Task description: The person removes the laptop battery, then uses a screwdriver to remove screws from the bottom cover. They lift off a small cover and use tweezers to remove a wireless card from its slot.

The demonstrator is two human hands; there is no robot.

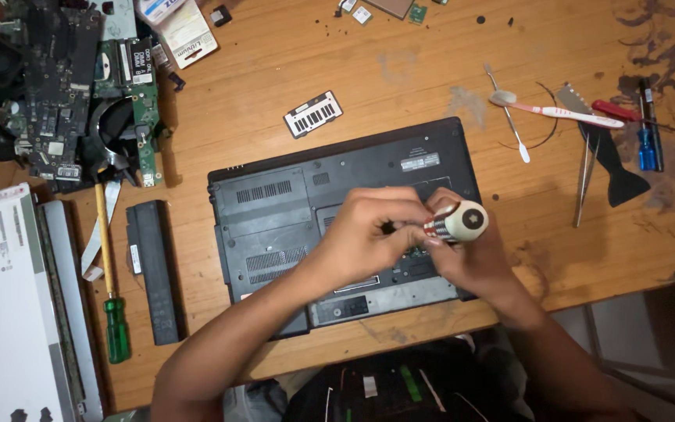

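A black laptop (306, 227) lies upside down on the wooden table (400, 70), its long side running left to right and tilted a little, the right end farther from the person. The vented underside faces up.

Both hands meet over the right half of that underside. The right hand (474, 254) is clenched around a screwdriver (462, 222) with a pale, rounded handle and a striped collar. The handle's butt end faces up toward the camera, so the tool's long axis stands nearly upright, leaning slightly to the right, with its tip hidden under the fingers and pointing down into the laptop. The left hand (376, 234) reaches in from the lower left, forearm angled across the laptop's near edge, fingers curled and pinched against the collar of the tool; whether it truly grips the shaft cannot be told. The right forearm comes in from the lower right.

Left of the laptop lies a long black battery (154, 270), and beside it a green-handled screwdriver (111, 289) pointing away from the person. A bare circuit board (72, 86) sits at the far left. To the right lie a toothbrush (556, 112), tweezers (585, 176) and a blue-handled screwdriver (648, 129).
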